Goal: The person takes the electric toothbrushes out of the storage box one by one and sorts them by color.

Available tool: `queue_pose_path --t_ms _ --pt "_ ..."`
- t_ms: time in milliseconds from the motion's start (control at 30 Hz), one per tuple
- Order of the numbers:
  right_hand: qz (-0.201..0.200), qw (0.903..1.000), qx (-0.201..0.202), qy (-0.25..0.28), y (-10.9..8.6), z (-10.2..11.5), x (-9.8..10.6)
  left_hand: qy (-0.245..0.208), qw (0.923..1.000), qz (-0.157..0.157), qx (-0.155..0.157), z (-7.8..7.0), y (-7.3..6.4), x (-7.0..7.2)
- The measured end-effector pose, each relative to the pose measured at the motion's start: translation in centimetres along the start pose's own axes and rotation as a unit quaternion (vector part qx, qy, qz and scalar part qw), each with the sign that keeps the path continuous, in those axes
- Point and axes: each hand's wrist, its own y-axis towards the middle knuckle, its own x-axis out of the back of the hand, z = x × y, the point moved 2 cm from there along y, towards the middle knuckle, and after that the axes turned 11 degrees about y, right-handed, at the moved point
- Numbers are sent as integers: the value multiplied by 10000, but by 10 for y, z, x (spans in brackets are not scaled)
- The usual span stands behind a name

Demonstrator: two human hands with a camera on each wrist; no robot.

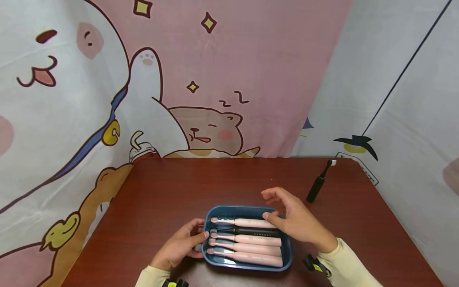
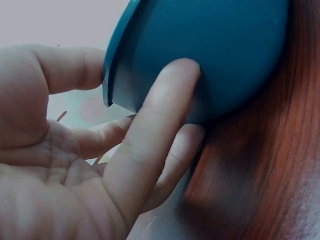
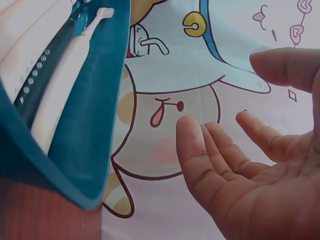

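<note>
A blue tray (image 1: 247,268) stands near the front of the table, with several pale pink electric toothbrushes (image 1: 256,259) and one black electric toothbrush (image 1: 256,231) lying side by side in it, heads to the left. My left hand (image 1: 181,244) grips the tray's left end. In the left wrist view its thumb lies at the rim and a finger (image 2: 167,100) presses the outer wall. Over the tray's far right corner hovers my right hand (image 1: 295,218), fingers apart and loosely bent, holding nothing. It partly hides the end of the farthest pink toothbrush.
Another black electric toothbrush (image 1: 316,188) is on the dark red wooden table (image 1: 172,187), toward the back right, beyond the right hand. A cartoon-printed cloth (image 1: 272,79) hangs behind the table and along its sides.
</note>
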Motion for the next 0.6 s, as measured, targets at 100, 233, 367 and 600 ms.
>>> queue_pose_path --t_ms 100,233,367,600 --pt "101 9999 -89 18 3 -1 -6 17 10000 -2 -4 1 0 0" --pt "296 9995 -91 108 7 -2 -11 24 10000 -8 -10 1 1 1" --pt "612 9980 -29 128 10 -4 -15 24 10000 -9 -9 1 1 1" --pt "1086 9939 -106 145 15 -11 -25 2 10000 -8 13 2 2 0"
